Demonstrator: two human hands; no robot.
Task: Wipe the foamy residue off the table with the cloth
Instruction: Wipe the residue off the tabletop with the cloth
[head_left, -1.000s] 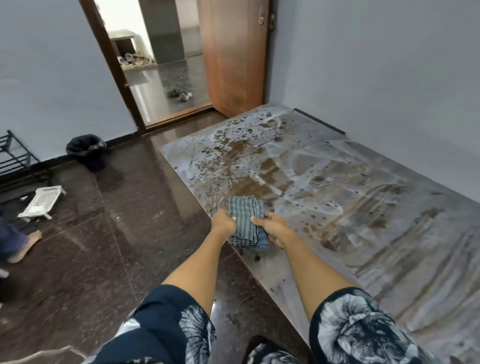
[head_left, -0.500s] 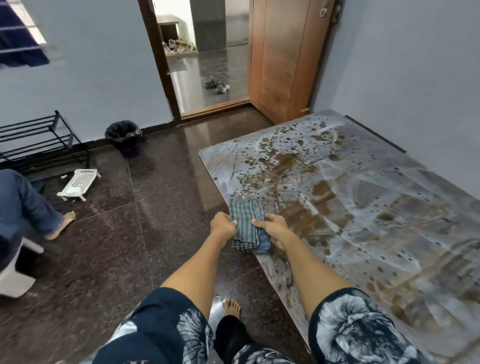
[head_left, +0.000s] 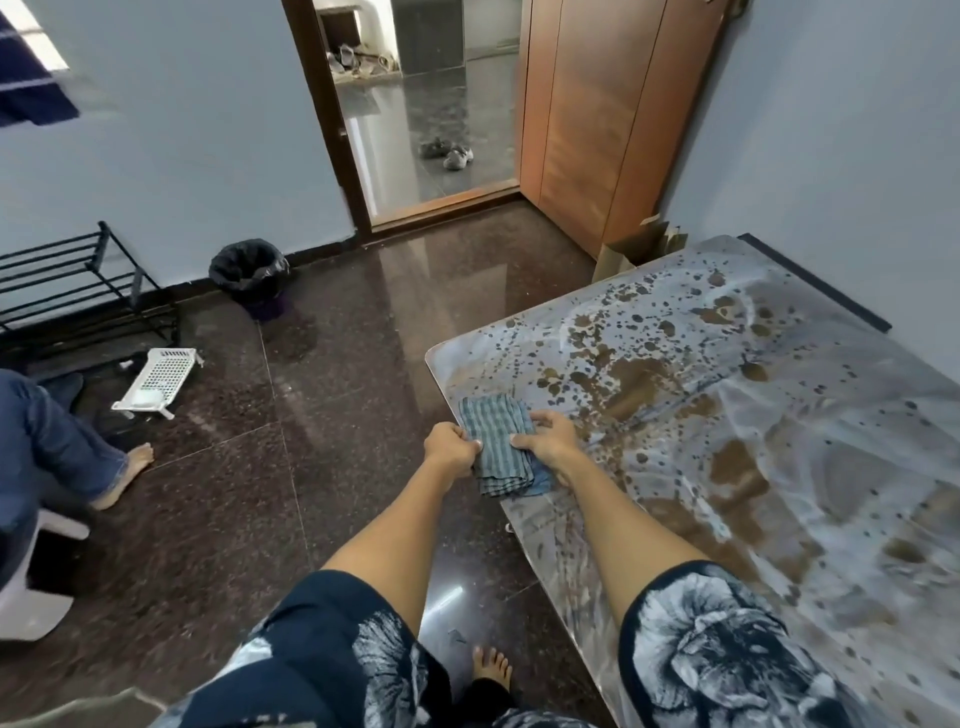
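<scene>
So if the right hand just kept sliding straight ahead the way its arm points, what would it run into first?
Probably only foam. The right hand, gripping the folded blue striped cloth, points along the foam-streaked brown table; nothing stands there before the far edge, though depth is unclear.

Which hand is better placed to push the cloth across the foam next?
Right. The right hand lies over the table, on the cloth, nearest the foam; the left hand grips the cloth's edge off the table side.
</scene>
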